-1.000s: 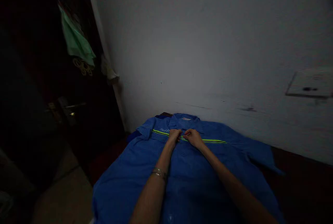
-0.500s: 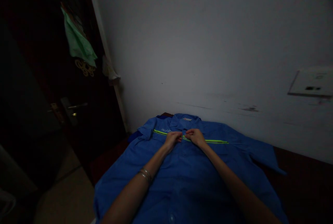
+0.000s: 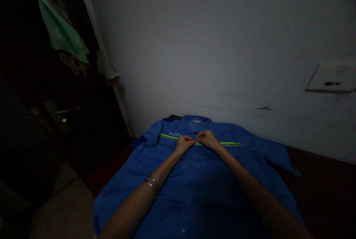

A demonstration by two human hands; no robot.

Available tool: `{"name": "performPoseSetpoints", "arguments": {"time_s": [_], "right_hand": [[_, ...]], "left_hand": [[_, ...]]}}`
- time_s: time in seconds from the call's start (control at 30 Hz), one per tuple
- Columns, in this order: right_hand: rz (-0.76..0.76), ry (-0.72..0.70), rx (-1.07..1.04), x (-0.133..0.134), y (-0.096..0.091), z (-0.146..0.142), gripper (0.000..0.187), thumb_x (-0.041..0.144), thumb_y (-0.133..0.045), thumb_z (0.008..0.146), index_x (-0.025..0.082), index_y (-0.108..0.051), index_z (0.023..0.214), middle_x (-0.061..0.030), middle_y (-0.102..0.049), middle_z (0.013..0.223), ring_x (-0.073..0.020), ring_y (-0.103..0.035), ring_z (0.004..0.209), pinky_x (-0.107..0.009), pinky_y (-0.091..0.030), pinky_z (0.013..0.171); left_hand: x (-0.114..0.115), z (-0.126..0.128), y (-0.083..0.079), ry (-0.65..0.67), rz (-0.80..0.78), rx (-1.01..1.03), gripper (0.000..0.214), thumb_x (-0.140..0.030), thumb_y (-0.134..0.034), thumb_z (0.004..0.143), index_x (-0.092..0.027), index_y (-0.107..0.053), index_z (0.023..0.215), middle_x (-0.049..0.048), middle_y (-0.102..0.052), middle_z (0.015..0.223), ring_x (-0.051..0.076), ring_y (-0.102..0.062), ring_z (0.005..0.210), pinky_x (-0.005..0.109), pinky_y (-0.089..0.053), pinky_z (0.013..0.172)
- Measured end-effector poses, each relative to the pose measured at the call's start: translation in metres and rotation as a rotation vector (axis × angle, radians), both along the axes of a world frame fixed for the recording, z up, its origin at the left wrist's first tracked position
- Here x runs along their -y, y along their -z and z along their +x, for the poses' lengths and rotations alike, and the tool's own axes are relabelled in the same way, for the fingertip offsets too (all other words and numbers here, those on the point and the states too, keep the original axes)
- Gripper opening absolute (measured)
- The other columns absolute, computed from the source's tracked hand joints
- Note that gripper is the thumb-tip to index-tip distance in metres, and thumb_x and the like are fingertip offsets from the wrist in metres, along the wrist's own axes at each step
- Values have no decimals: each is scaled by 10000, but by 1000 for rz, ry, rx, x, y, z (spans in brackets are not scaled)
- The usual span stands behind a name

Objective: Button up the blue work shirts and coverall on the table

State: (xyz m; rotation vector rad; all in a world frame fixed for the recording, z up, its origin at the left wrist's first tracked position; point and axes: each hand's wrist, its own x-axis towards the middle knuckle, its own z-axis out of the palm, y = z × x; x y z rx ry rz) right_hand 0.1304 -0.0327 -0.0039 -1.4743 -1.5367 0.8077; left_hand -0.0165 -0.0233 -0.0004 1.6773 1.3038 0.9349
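A blue work shirt (image 3: 200, 191) with a yellow-green reflective stripe (image 3: 232, 143) lies spread flat, collar toward the wall. My left hand (image 3: 183, 144) and my right hand (image 3: 207, 139) meet at the chest, right on the stripe. Both have their fingers curled and pinched on the shirt's front opening, almost touching each other. A thin bracelet (image 3: 152, 184) circles my left wrist. Whatever small part of the placket sits between my fingertips is hidden by them.
The shirt rests on a dark surface (image 3: 325, 183) against a pale wall (image 3: 211, 46). A dark door with a handle (image 3: 59, 113) stands at the left, a green cloth (image 3: 59, 31) hanging on it. A wall plate (image 3: 330, 77) sits at the right. Tiled floor (image 3: 61, 209) shows lower left.
My view has shifted, so the door and cloth slid left and the shirt sits a little higher. Both hands stay pinched at the same spot on the chest stripe.
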Motion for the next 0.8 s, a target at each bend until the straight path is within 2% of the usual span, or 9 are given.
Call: {"name": "performPoseSetpoints", "arguments": {"time_s": [0.1,0.2,0.37,0.53,0.8], "right_hand": [[20,-50,97,0,-7,3,172,194,-606,605,107,-666,740,-49,-657,650,-133,-574,587,-200,-407,534],[77,-173,216,-3,-14,9,175,223,-598,611,106,-667,721,-47,-648,637,-132,-565,581,-201,-394,526],[108,-331,293,-11,-21,18,190,277,-591,625,115,-655,702,-32,-630,624,-120,-536,556,-198,-368,502],[162,-341,321,-13,-20,21,199,298,-562,661,129,-647,723,-30,-618,654,-136,-538,607,-216,-372,539],[294,-326,330,-15,-18,22,126,269,-590,660,160,-641,699,-38,-611,781,-171,-537,800,-274,-389,762]], "left_hand": [[1,0,0,15,10,-22,95,-175,-652,545,-100,-616,591,-38,-510,469,62,-420,448,176,-314,462],[0,-1,0,-1,7,-18,92,-174,-641,558,-100,-617,608,-39,-509,469,60,-415,441,174,-309,453],[0,-1,-1,18,-66,34,76,-154,-621,574,-100,-598,622,-41,-504,469,58,-419,421,172,-320,432],[1,-3,-7,60,-77,59,48,-144,-599,586,-100,-588,600,-35,-505,468,60,-419,418,176,-326,429],[0,-9,-12,164,-129,86,50,-148,-587,589,-115,-554,570,-47,-485,443,57,-419,410,173,-324,426]]}}
